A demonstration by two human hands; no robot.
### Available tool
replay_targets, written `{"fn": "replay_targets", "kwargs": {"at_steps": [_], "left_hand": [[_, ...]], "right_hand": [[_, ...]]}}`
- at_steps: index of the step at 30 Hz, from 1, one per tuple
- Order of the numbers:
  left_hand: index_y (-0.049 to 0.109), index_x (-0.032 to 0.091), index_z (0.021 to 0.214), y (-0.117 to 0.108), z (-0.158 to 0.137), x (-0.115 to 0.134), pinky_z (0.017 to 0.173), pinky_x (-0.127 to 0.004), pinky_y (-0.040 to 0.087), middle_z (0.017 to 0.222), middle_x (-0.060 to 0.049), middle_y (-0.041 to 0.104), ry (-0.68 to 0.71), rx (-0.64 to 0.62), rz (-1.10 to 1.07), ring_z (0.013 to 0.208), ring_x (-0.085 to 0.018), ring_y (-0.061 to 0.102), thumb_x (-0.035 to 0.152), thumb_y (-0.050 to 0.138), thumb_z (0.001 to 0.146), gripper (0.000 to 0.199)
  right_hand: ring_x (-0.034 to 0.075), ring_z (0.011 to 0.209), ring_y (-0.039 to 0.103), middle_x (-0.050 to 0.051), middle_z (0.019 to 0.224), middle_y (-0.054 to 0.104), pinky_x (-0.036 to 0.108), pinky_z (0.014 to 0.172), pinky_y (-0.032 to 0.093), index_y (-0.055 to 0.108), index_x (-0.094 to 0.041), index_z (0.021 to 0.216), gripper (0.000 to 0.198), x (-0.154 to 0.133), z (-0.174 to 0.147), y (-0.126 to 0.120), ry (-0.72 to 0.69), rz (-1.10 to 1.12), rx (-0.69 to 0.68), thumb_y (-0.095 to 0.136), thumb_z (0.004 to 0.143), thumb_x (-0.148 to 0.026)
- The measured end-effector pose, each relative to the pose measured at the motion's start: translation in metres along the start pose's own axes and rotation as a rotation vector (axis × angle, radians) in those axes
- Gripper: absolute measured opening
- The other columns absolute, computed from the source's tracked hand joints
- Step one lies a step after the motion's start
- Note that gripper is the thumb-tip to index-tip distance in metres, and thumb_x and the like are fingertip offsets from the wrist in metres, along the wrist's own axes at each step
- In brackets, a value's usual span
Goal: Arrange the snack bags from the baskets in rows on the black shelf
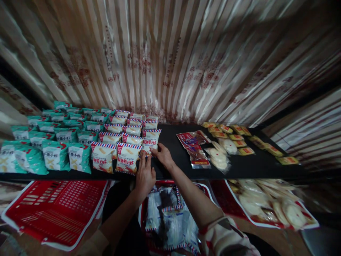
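White snack bags with red-and-blue striped edges stand in rows on the black shelf (167, 142). My left hand (145, 176) reaches up beside the right edge of a front-row snack bag (128, 159), its fingers stretched out and close together. The fingertips touch the lower part of another white snack bag (151, 138), at the right end of the row behind. My right hand (163, 155) is at that same bag's lower right corner, thumb and fingers closed on it. The exact contact is partly hidden.
Green snack bags (55, 156) fill the shelf's left side. Red packets (190, 138), clear-wrapped pale items (220, 156) and small yellow packets (245, 151) lie to the right. Below are a red basket (58, 234), a basket of striped bags (173, 227) and a basket of pale packs (282, 209).
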State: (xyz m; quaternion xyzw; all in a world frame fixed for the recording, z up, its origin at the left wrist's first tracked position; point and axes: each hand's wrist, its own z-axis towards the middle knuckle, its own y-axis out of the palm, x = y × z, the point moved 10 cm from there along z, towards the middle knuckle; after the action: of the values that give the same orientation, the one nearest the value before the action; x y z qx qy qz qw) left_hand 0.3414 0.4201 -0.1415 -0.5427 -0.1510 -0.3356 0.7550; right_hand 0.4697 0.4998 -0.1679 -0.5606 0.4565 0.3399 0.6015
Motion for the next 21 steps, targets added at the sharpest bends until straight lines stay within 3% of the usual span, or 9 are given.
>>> {"fn": "replay_targets", "kwargs": {"at_steps": [6, 11, 14, 17, 21], "left_hand": [[0.06, 0.014, 0.105, -0.018, -0.029, 0.02, 0.1, -0.04, 0.044, 0.122, -0.013, 0.056, 0.065, 0.024, -0.127, 0.117, -0.023, 0.052, 0.008, 0.04, 0.082, 0.031], [0.062, 0.018, 0.098, 0.007, -0.083, 0.044, 0.094, -0.03, 0.046, 0.11, -0.007, 0.062, 0.09, -0.26, -0.284, 0.105, -0.015, 0.058, 0.007, 0.036, 0.083, 0.032], [0.061, 0.018, 0.104, 0.037, -0.116, 0.032, 0.1, -0.031, 0.041, 0.118, -0.008, 0.059, -0.11, -0.496, -0.222, 0.112, -0.017, 0.054, 0.01, 0.042, 0.082, 0.03], [0.055, 0.013, 0.118, 0.059, -0.146, 0.01, 0.103, -0.034, 0.036, 0.128, -0.013, 0.053, -0.37, -0.651, -0.139, 0.12, -0.022, 0.049, 0.015, 0.047, 0.082, 0.037], [0.052, 0.009, 0.121, 0.079, -0.172, 0.003, 0.092, -0.035, 0.044, 0.117, -0.017, 0.062, -0.481, -0.753, -0.139, 0.107, -0.025, 0.059, 0.022, 0.053, 0.081, 0.042]], "right_hand": [[0.02, 0.092, 0.064, 0.008, 0.103, 0.068, 0.035, 0.085, 0.051, 0.061, -0.02, 0.109, 0.042, 0.001, -0.048, -0.036, -0.048, 0.144, 0.24, 0.064, 0.073, -0.042], [0.02, 0.093, 0.064, 0.009, 0.102, 0.069, 0.035, 0.087, 0.049, 0.06, -0.018, 0.109, 0.038, 0.009, -0.129, -0.073, -0.039, 0.163, 0.345, 0.054, 0.082, -0.043], [0.021, 0.089, 0.065, 0.008, 0.095, 0.07, 0.036, 0.085, 0.05, 0.062, -0.018, 0.103, 0.032, 0.029, -0.18, -0.084, -0.004, 0.087, 0.341, 0.051, 0.084, -0.042], [0.023, 0.09, 0.065, 0.011, 0.101, 0.069, 0.039, 0.084, 0.05, 0.062, -0.018, 0.103, 0.035, 0.07, -0.224, -0.085, 0.102, -0.034, 0.307, 0.049, 0.083, -0.043], [0.027, 0.098, 0.062, 0.015, 0.109, 0.065, 0.043, 0.088, 0.048, 0.059, -0.014, 0.111, 0.045, 0.13, -0.273, -0.086, 0.272, -0.152, 0.332, 0.049, 0.077, -0.042]]}}
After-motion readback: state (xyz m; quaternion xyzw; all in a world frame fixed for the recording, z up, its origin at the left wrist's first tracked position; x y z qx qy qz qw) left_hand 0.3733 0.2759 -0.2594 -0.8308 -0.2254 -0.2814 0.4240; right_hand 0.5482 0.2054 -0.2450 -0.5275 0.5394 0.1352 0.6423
